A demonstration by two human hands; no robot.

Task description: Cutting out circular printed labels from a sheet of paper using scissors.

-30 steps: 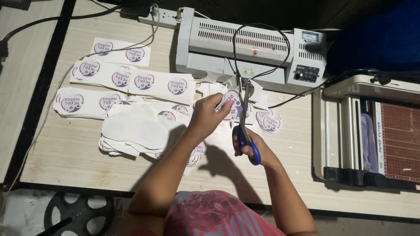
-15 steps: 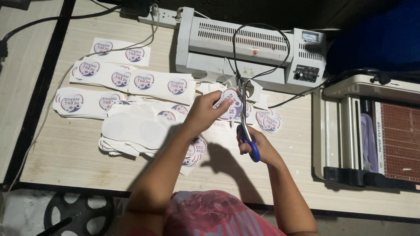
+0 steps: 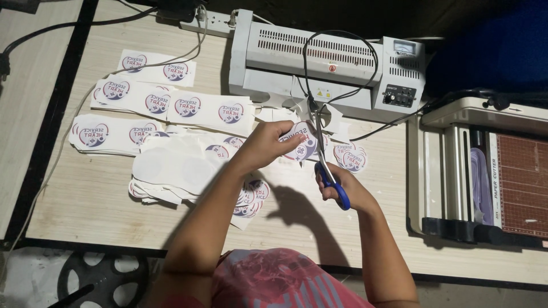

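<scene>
My left hand (image 3: 268, 142) pinches a round laminated sticker (image 3: 301, 145) printed in red and blue, holding it above the wooden table (image 3: 85, 199). My right hand (image 3: 341, 185) grips blue-handled scissors (image 3: 324, 154), whose blades point away from me and cut along the sticker's right edge. More cut round stickers (image 3: 349, 157) lie just right of the blades. White offcuts (image 3: 337, 121) rest beyond the scissor tips.
A grey laminator (image 3: 319, 60) with a looped black cord stands at the back. A paper trimmer (image 3: 485, 171) fills the right side. Sheets of uncut stickers (image 3: 165, 105) and a pile of face-down pieces (image 3: 171, 168) spread at left. A power strip (image 3: 205, 23) lies at the back.
My left hand has turned the sticker slightly while the scissors stay at its right edge. Both hands have barely shifted.
</scene>
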